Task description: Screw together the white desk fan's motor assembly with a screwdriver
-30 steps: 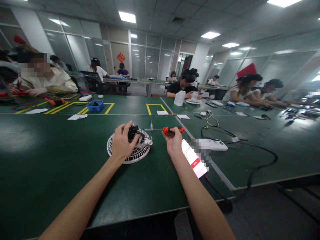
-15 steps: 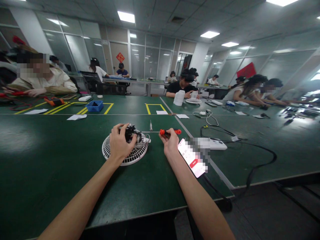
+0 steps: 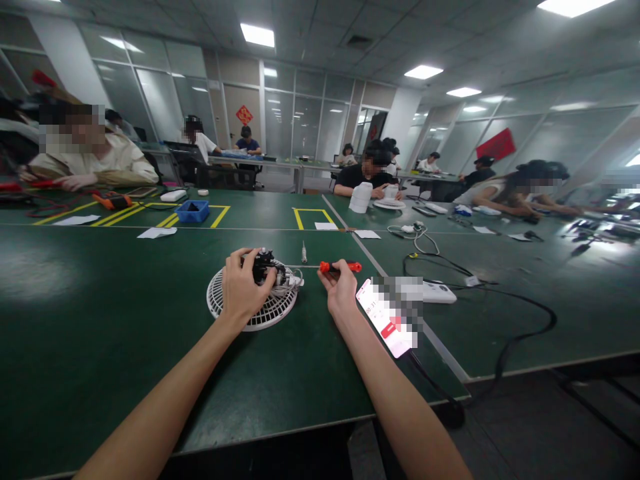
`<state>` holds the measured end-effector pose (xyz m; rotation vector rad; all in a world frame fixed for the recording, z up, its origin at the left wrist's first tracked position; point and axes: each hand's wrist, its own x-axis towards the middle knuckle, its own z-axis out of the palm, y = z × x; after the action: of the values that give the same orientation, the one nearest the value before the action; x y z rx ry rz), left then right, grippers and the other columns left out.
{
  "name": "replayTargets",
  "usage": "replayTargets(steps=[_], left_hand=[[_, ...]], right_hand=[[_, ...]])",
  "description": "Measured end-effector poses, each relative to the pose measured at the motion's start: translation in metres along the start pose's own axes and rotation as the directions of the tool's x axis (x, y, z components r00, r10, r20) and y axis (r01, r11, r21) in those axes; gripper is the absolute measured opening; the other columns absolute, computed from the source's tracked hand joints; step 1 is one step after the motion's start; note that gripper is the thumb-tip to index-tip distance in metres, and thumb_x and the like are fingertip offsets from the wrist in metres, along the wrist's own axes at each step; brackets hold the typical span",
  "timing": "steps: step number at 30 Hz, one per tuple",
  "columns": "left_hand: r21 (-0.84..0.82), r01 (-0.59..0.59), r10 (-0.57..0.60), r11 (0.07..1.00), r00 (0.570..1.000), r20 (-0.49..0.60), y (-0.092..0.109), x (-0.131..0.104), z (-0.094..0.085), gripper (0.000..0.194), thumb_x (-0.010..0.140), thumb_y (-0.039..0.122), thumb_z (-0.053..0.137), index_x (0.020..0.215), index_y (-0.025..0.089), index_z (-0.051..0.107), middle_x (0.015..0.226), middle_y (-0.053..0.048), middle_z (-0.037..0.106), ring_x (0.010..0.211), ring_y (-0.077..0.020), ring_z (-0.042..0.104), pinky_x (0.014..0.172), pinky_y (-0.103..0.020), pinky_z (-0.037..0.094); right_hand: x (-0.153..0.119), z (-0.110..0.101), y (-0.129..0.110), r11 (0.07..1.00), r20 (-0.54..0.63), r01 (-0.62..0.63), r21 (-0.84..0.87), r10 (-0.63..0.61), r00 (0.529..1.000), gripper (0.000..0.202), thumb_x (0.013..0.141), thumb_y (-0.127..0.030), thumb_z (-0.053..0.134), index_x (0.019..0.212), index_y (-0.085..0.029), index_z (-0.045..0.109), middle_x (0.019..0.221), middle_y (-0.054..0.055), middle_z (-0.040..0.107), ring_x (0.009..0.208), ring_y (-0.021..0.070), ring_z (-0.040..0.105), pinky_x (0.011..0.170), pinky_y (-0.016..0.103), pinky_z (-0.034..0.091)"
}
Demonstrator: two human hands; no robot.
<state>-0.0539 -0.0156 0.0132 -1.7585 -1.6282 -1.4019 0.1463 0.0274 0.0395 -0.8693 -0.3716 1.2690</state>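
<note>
My left hand [image 3: 243,287] is wrapped round a black motor assembly [image 3: 265,265] with pale wires, which sits on a round white fan grille [image 3: 270,319] lying on the table. In my right hand [image 3: 343,288] is a screwdriver [image 3: 341,267] with a red and black handle, held level. Its thin shaft points left to the motor's side; whether the tip sits in a screw I cannot make out. Just beyond the shaft a small clear-handled screwdriver [image 3: 304,253] lies on the table. A lit phone [image 3: 383,320] showing a timer lies beside my right wrist.
A white power strip [image 3: 439,292] and black cables [image 3: 545,313] lie to the right. Farther back on the green table [image 3: 125,320] are a blue bin [image 3: 193,211], paper slips and an orange meter [image 3: 113,200]. Across the table a person [image 3: 367,173] handles white fan parts.
The whole view has shifted slightly. Both hands keep their hold, with the screwdriver still against the motor's side.
</note>
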Motion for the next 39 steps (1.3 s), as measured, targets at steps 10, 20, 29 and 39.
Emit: replayTargets(steps=[10,20,29,39], left_hand=[[0.003,0.062,-0.063,0.998,0.997,0.048,0.0067,0.0018,-0.0051,0.053,0.087,0.049,0.067,0.128,0.015,0.063,0.127,-0.017,0.059,0.115,-0.0333,0.058,0.1,-0.052,0.053],[-0.024,0.117,-0.115,0.993,0.991,0.073,0.0079,0.0029,-0.0053,0.05,0.089,0.048,0.069,0.127,0.016,0.063,0.13,-0.016,0.059,0.118,-0.0329,0.059,0.102,-0.053,0.054],[-0.038,0.116,-0.113,0.992,0.991,0.069,0.0072,0.0026,-0.004,0.049,0.089,0.048,0.068,0.127,0.017,0.063,0.129,-0.015,0.058,0.119,-0.0332,0.059,0.103,-0.055,0.054],[-0.023,0.094,-0.093,0.995,0.995,0.045,0.0077,0.0025,-0.0039,0.049,0.088,0.046,0.069,0.125,0.015,0.063,0.127,-0.017,0.059,0.118,-0.0337,0.059,0.101,-0.054,0.055]], right_hand=[[-0.0037,0.0015,-0.0014,0.998,-0.006,-0.012,-0.058,0.012,1.0,0.028,0.073,-0.026,0.078,0.085,-0.024,0.053,0.059,-0.006,0.066,0.05,0.0111,0.061,0.05,0.021,0.054],[-0.001,0.0003,-0.0004,1.0,-0.035,0.003,-0.001,-0.003,0.999,0.02,0.073,-0.019,0.071,0.081,-0.022,0.053,0.062,-0.007,0.064,0.059,0.011,0.065,0.06,0.022,0.058],[-0.0012,-0.0001,0.0049,0.996,-0.058,0.03,-0.09,-0.035,0.998,0.053,0.071,-0.042,0.088,0.094,-0.029,0.042,0.066,-0.012,0.061,0.053,0.0098,0.061,0.055,0.021,0.053],[-0.0017,0.0016,-0.001,0.998,-0.029,0.037,0.044,-0.036,0.999,0.036,0.07,-0.015,0.074,0.089,-0.025,0.045,0.073,-0.007,0.066,0.066,0.0113,0.07,0.068,0.024,0.061]])
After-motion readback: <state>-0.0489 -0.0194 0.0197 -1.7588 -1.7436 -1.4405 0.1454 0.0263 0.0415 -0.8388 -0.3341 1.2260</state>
